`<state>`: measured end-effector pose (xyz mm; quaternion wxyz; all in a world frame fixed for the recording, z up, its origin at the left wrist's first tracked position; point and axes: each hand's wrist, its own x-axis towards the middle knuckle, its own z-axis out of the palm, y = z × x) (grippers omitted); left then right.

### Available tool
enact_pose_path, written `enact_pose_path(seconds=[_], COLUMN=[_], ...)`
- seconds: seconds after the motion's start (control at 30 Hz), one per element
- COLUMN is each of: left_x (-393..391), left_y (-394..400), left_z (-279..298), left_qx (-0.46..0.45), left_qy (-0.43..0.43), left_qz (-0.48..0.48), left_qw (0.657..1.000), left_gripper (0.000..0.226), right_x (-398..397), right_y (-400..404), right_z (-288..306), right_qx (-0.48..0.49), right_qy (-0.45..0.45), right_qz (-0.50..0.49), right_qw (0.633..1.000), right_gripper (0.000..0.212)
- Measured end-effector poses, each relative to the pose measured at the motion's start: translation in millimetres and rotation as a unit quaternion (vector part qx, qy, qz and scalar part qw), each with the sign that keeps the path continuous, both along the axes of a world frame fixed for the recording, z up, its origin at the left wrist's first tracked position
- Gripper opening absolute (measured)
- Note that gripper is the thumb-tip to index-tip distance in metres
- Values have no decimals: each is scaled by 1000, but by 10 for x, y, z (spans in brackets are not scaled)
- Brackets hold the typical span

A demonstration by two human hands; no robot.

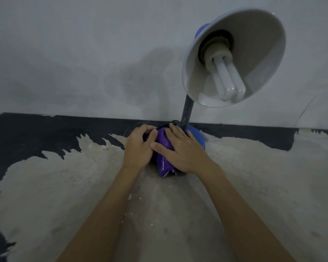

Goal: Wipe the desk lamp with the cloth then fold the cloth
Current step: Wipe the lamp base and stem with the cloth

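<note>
A blue desk lamp stands against the wall; its round blue base (198, 138) rests on the worn table, a dark neck (187, 113) rises from it, and its wide shade (254, 35) tilts toward me with a white bulb (228, 78) inside. A bunched purple cloth (164, 157) lies over the front of the base. My left hand (138, 146) curls on the cloth's left side, gripping it. My right hand (182, 148) lies flat over the cloth and the base, fingers spread, pressing down. Most of the base is hidden under cloth and hands.
The table (64, 186) has a scuffed pale middle and black paint left along its back and left edges. A grey wall (83, 53) rises directly behind the lamp. Small white crumbs (130, 196) lie between my forearms.
</note>
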<state>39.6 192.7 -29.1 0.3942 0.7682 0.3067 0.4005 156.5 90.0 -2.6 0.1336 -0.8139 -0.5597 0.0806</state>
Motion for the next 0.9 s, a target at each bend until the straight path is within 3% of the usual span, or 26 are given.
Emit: enact_pose_path(seconds=[0.57,0.7,0.9], left_x=[-31,-29,-7], left_y=[12,12,15], left_z=[20,31,23], left_qx=[56,56,40], left_qy=[51,63,66], left_qz=[-23,-52,-67], left_qw=[997,995,995], left_gripper=[22,27,32], right_x=[112,202,267], right_y=[-325,-373,-337], right_z=[187,255,190], right_qx=[-79,-113,-66], right_qy=[26,36,27], right_qz=[-19,-55,-71], right_qw=[996,991,995], right_gripper=[91,99,130])
